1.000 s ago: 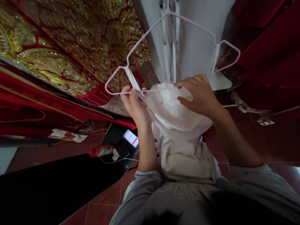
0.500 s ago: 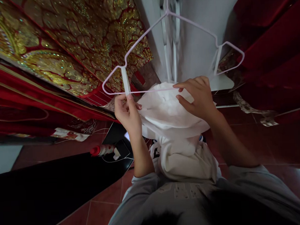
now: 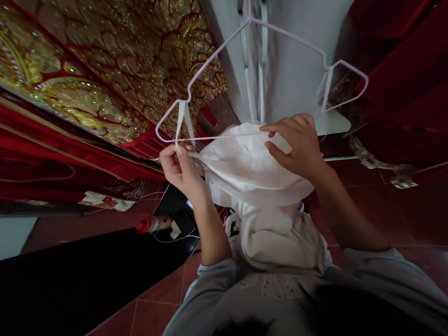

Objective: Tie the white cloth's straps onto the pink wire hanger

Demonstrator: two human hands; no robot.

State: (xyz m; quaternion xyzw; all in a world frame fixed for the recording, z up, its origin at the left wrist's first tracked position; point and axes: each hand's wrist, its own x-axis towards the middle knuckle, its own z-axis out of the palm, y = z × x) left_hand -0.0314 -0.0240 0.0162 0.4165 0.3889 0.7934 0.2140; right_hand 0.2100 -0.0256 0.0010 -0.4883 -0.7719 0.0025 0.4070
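Observation:
In the head view a pale pink clothes hanger hangs before me, with a white strap looped over each notched shoulder. A white garment of thin, layered cloth hangs below it. My left hand pinches the left white strap just under the hanger's lower bar, holding its two sides apart. My right hand is at the right part of that bar, its fingers curled over it and the thumb apart below. The right strap is beyond this hand, its lower end hidden.
Red and gold sequinned garments hang at the left, dark red cloth at the right. Behind the hanger stands a pale panel with metal rails. A black table at lower left bears a red-capped bottle and a cable.
My left hand has moved left and slightly down, drawing one side of the left strap outward so the loop opens. The hanger shifts slightly right; my right hand stays nearly still.

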